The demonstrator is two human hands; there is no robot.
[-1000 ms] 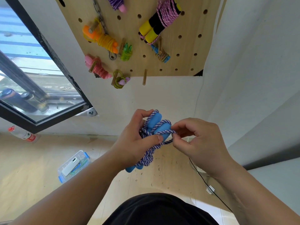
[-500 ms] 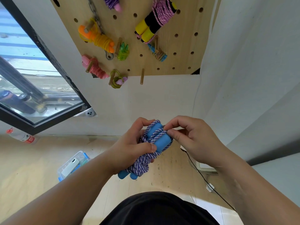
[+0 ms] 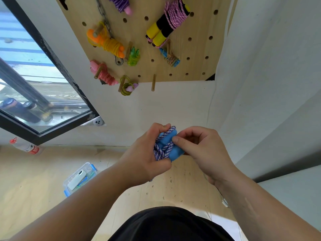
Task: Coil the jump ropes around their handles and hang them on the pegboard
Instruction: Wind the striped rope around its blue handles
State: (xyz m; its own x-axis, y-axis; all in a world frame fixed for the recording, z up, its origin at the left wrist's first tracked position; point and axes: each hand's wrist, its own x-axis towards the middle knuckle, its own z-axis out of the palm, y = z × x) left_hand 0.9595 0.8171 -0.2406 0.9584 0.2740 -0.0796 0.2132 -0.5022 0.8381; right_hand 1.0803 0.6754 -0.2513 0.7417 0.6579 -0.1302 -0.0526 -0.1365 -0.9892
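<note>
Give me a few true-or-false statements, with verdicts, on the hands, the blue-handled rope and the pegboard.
1. The left hand grips the blue-handled rope. True.
2. The right hand hangs idle, away from the rope. False: its thumb and fingers pinch at the cord on the handles.
3. The blue-handled rope hangs on the pegboard. False: both hands hold it below the board.
4. A bare peg sticks out near the pegboard's bottom edge. True.

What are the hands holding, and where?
A blue-handled jump rope: the left hand grips its rope-wrapped middle, the right hand pinches near the handles' upper end.
</note>
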